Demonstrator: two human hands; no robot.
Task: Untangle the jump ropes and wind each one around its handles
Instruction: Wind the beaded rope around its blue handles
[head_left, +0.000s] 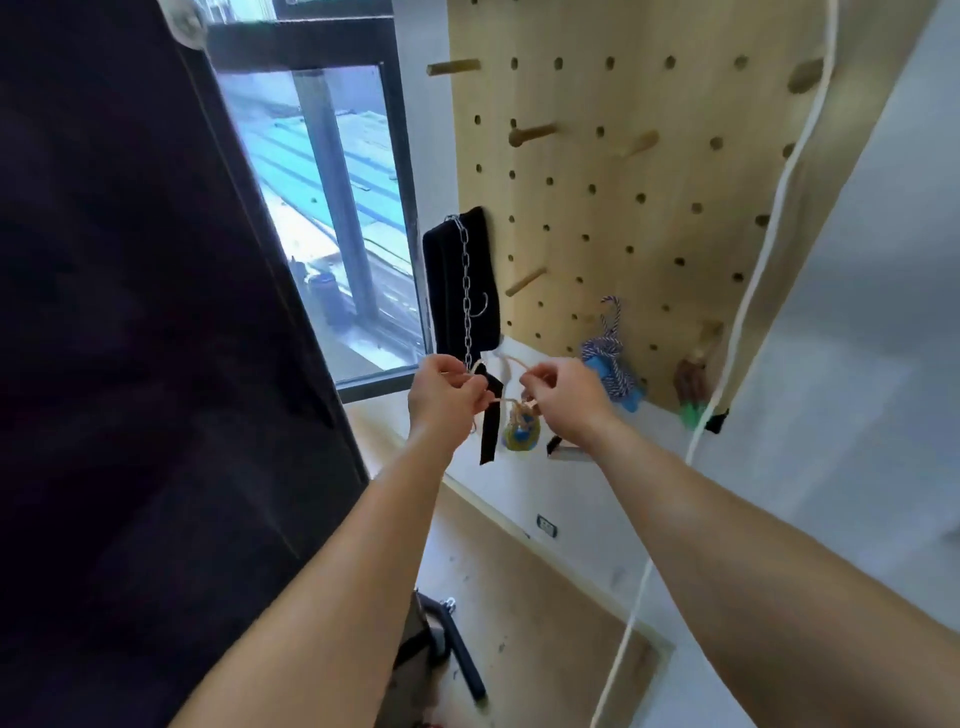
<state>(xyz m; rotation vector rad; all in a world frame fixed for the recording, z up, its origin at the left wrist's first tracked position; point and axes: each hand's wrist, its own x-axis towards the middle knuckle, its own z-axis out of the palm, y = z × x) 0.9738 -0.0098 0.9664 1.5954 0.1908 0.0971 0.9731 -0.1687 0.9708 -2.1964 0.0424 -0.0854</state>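
From the head camera, both hands are up at the lower left corner of the pegboard (649, 249). The left hand (445, 397) and the right hand (567, 399) each pinch a thin tan rope (503, 400) with curled fingers. A short piece runs between them, and a small loop rises above it. Just under the hands hangs the bundle (521, 430) of this rope with its yellow and blue handles.

I see three dangers here. If the hands pull apart too strongly, I think the knot will close tighter instead of opening. The steel chain (467, 291) and the black strap (447, 291) hang on the left edge of the pegboard and end right at the left fingers, so the loop could catch there. I cannot tell if it already touches. The bundle hangs only from the pinched strand – one slip and it falls to the floor.

The white rope (763, 249) falls down the right side of the pegboard, close beside the right forearm, and an elbow movement could drag it. The blue-and-white rope (608, 358) on the lower pegboard looks already wound.
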